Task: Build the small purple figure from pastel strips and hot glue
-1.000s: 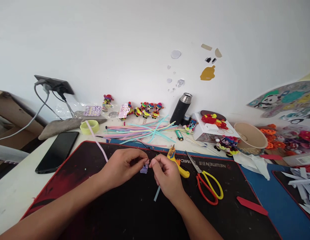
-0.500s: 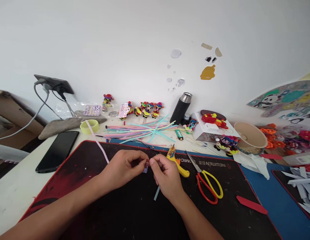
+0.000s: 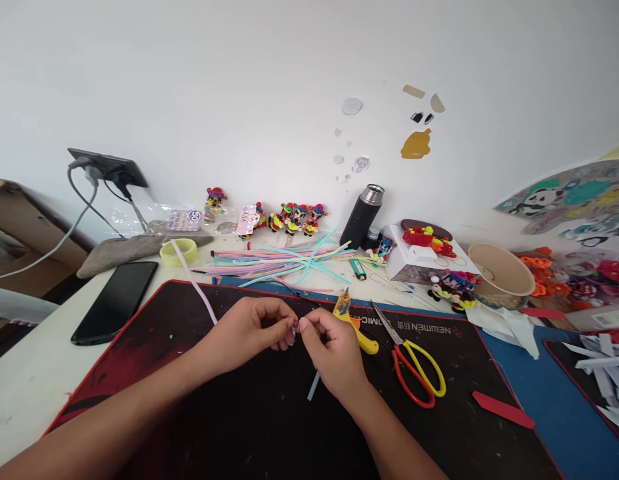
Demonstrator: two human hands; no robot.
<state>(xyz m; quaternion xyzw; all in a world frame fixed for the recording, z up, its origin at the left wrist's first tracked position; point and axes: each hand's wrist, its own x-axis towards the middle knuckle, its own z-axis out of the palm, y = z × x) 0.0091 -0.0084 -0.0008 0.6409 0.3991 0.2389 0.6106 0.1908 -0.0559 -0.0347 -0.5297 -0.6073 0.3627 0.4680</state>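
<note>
Pinching a small lilac piece [image 3: 294, 329], mostly hidden, just below the frame's centre, the left hand [image 3: 256, 333] is closed. Right hand [image 3: 334, 350]: thumb and finger together beside it, contents unclear. So tiny, the piece could slip onto the black mat [image 3: 289, 427].

The left grip [image 3: 245, 337] pinches a small purplish piece [image 3: 294, 329] beside the right grip [image 3: 335, 352], above the dark mat [image 3: 269, 420].
</note>
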